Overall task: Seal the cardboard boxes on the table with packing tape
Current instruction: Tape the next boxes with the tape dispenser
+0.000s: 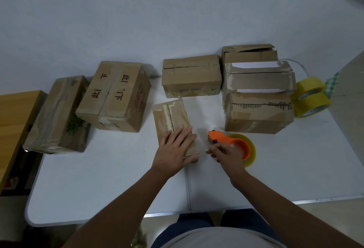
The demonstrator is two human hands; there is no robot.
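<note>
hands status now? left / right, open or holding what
Left hand: open, fingers flat, pressing on the small box.
Right hand: fingers curled, gripping the orange tape dispenser.

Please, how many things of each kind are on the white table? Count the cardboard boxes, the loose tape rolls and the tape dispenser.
Cardboard boxes: 7
Loose yellow tape rolls: 2
Orange tape dispenser with its roll: 1
Total: 10
</note>
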